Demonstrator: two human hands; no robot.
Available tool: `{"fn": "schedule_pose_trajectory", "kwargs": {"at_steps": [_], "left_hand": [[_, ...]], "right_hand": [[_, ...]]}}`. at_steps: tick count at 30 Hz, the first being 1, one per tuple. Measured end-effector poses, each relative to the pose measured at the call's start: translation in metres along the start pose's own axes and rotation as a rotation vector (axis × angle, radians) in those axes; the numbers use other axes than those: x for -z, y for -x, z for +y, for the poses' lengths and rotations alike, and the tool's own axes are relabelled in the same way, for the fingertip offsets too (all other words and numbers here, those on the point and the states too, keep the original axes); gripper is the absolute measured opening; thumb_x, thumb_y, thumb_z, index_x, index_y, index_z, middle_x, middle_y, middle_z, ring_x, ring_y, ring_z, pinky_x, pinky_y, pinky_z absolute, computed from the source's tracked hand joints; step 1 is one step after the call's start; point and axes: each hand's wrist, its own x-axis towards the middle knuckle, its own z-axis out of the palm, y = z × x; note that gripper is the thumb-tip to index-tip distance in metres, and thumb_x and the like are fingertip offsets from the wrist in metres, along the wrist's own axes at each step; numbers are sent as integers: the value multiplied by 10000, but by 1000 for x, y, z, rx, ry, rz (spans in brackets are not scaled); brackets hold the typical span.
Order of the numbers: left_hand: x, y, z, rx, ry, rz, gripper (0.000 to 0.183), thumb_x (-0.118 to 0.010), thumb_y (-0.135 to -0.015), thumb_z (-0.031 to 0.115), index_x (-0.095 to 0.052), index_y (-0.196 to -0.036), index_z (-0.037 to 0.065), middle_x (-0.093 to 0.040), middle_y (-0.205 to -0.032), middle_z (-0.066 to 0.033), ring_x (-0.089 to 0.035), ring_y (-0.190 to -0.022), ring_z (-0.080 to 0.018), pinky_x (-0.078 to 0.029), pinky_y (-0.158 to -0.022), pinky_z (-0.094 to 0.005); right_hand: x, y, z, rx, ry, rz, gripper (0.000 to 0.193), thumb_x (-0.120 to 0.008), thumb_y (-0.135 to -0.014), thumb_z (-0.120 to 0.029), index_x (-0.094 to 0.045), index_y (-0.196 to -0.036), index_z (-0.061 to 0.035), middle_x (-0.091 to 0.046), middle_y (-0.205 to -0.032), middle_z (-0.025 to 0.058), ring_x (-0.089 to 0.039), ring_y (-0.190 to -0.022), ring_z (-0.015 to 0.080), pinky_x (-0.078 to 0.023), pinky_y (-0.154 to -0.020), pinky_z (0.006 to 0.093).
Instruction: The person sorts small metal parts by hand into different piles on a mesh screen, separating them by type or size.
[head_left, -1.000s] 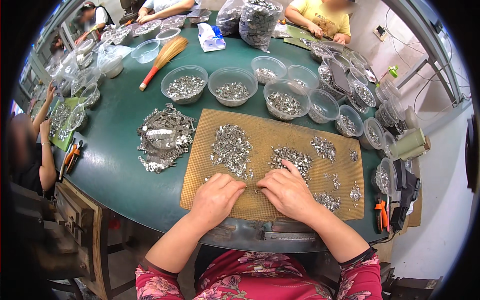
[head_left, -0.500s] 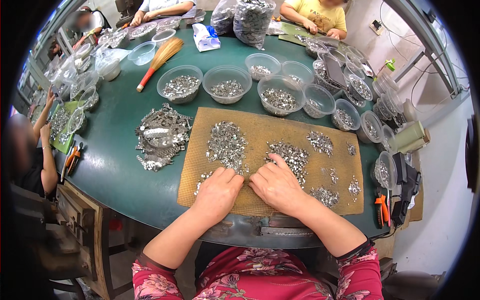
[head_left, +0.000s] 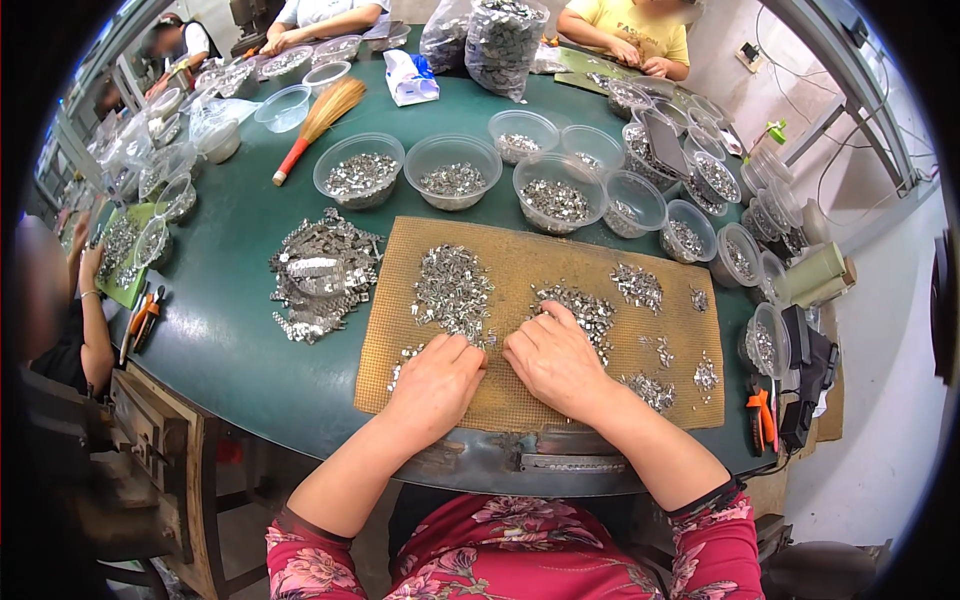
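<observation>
My left hand (head_left: 435,380) rests low on a tan ribbed mat (head_left: 400,240), fingers curled and pressed together; whatever they pinch is hidden. Just to its right is my right hand (head_left: 552,360), a small gap between the two. Its fingers bend inward, with one finger reaching the edge of a pile of small shiny metal pieces (head_left: 590,315). What the right fingertips hold, if anything, cannot be made out. Beyond my left hand lies a taller heap of small metal pieces (head_left: 452,290). Several smaller heaps, among them one of metal bits (head_left: 638,287), are spread over the mat's right side.
Linked metal strips (head_left: 320,275) are heaped left of the mat. Clear plastic bowls of metal parts, such as this bowl (head_left: 455,170), line its far and right sides. A red-handled brush (head_left: 320,125) lies beyond. Orange-handled pliers (head_left: 762,415) lie at right. Co-workers sit around the green table (head_left: 220,330).
My right hand has shifted slightly away from the left, its finger still by the pile. My left hand stays nearly in place. Across the table, the yellow-shirted person's hands have moved.
</observation>
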Motion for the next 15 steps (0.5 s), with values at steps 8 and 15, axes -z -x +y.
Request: {"fn": "schedule_pose_trajectory", "kwargs": {"at_steps": [8, 15], "left_hand": [[3, -1, 2, 11, 33, -5, 112, -762, -864, 97, -673, -925, 68, -614, -885, -81, -635, -868, -297, -542, -746, -415], [6, 2, 1, 38, 138, 83, 142, -767, -882, 83, -739, -1020, 65, -657, -895, -84, -666, -841, -293, -543, -731, -401]], "right_hand": [[10, -1, -2, -81, -111, -115, 126, -758, -886, -156, -701, -988, -109, -637, -879, 44, -634, -990, 256, -407, -1121, 501], [19, 0, 0, -184, -333, -122, 98, -711, -929, -163, -686, -994, -94, -678, -919, 77, -649, -978, 300, -407, -1106, 515]]}}
